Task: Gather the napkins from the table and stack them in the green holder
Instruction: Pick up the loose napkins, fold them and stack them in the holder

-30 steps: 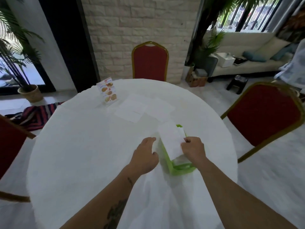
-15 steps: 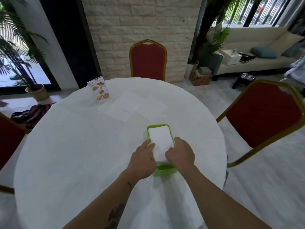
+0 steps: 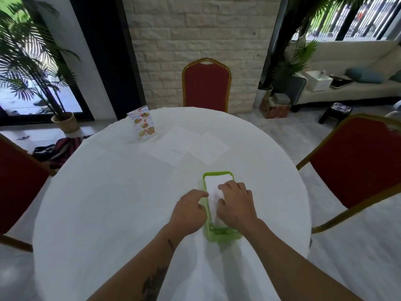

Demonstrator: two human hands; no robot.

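Observation:
The green holder [image 3: 219, 235] stands on the round white table [image 3: 112, 205], close in front of me. White napkins [image 3: 213, 183] lie flat inside it. My right hand [image 3: 235, 205] rests palm down on those napkins, fingers spread and pressing. My left hand [image 3: 188, 210] is at the holder's left wall, thumb touching the rim, fingers curled. Farther back on the table lie three loose white napkins [image 3: 213, 148], overlapping one another.
A small menu stand [image 3: 142, 123] is upright at the table's far left. Red chairs with gold frames are at the far side [image 3: 206, 83], right [image 3: 355, 161] and left [image 3: 17, 183]. A sofa and plants stand beyond.
A napkin held above the holder a second ago now lies flat inside it. My right hand has slid forward on top of the stack; my left stays at the holder's side.

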